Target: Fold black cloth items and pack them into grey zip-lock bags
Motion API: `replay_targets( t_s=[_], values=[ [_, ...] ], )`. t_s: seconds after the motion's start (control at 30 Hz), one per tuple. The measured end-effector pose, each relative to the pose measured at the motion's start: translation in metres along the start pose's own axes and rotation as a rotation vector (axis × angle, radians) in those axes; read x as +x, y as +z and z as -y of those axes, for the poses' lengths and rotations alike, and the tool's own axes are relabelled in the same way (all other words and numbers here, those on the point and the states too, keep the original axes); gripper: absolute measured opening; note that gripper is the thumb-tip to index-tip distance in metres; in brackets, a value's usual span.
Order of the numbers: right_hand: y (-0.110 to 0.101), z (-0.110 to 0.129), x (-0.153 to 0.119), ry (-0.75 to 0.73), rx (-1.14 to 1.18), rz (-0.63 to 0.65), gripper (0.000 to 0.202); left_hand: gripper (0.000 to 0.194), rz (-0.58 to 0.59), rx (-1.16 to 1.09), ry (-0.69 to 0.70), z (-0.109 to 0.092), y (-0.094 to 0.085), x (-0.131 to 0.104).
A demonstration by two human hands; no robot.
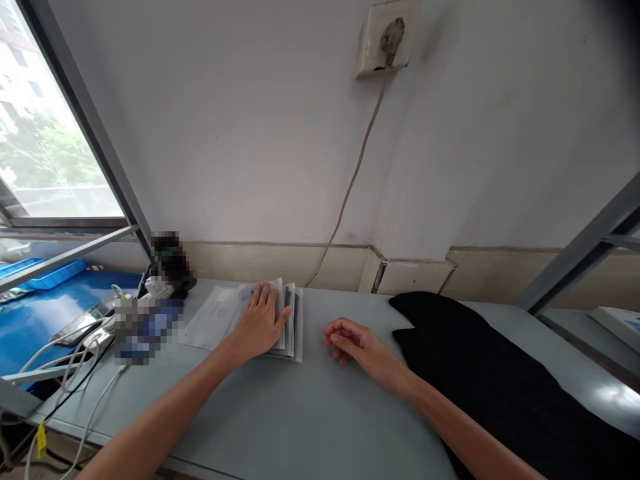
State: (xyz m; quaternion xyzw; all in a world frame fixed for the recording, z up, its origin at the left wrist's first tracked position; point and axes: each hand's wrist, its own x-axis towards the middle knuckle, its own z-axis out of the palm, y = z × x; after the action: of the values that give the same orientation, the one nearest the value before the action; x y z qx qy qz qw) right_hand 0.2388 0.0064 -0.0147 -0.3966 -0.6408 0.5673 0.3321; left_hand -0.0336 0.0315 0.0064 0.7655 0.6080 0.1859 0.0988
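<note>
My left hand (260, 324) lies flat, fingers spread, on a stack of frosted clear plastic bags (299, 333). Their right edges fan out past my thumb, and grey or dark contents show faintly inside. A wider translucent bag (213, 313) reaches out to the left of that hand. Just right of the stack, my right hand (353, 343) hovers over or rests on the grey tabletop (320, 427); I cannot tell which. Its fingers are loosely curled with a gap to the thumb, and nothing shows in them. Black cloth (480, 367) is spread beside my right forearm.
White cables and a power strip (97, 340) crowd the left end near a blurred dark item (171, 260). Beyond a metal frame are a blue surface (65, 300) and a blue tray (60, 273). A cord (357, 167) hangs from a wall socket (385, 33). Metal posts stand on both sides.
</note>
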Motion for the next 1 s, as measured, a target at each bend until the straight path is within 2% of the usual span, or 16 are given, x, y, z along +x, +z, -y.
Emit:
replay_targets(
  t_s=[0.1,0.2,0.37,0.5,0.57,0.67,0.77,0.87,1.0],
  values=[
    [0.003,-0.003,0.0,0.017,0.002,0.039,0.053,0.068,0.049,-0.136,0.004,0.0,-0.01,0.001],
    [0.006,-0.003,-0.001,0.057,0.05,0.09,0.065,0.059,0.077,-0.161,0.074,0.002,-0.018,-0.002],
    [0.01,-0.003,0.0,0.07,0.133,0.102,0.076,0.063,0.145,-0.133,0.133,-0.001,-0.024,-0.008],
    [0.015,0.0,0.003,0.075,0.216,0.109,0.078,0.064,0.108,-0.112,0.153,-0.003,-0.022,-0.004],
    [0.017,0.001,0.005,0.09,0.224,0.111,0.08,0.071,0.081,-0.122,0.15,0.001,-0.019,0.0],
    [0.019,0.0,0.009,0.115,0.24,0.045,0.086,0.08,0.065,-0.175,0.09,0.012,-0.015,0.005],
    [0.022,0.001,0.015,0.126,0.21,-0.006,0.083,0.077,0.083,-0.203,0.058,0.019,-0.011,0.007],
    [0.029,0.003,0.024,0.111,0.132,0.008,0.077,0.077,0.109,-0.185,0.084,0.016,-0.009,0.003],
    [0.034,0.002,0.036,0.072,0.074,0.024,0.08,0.076,0.132,-0.097,0.079,0.003,-0.006,-0.001]
  ],
)
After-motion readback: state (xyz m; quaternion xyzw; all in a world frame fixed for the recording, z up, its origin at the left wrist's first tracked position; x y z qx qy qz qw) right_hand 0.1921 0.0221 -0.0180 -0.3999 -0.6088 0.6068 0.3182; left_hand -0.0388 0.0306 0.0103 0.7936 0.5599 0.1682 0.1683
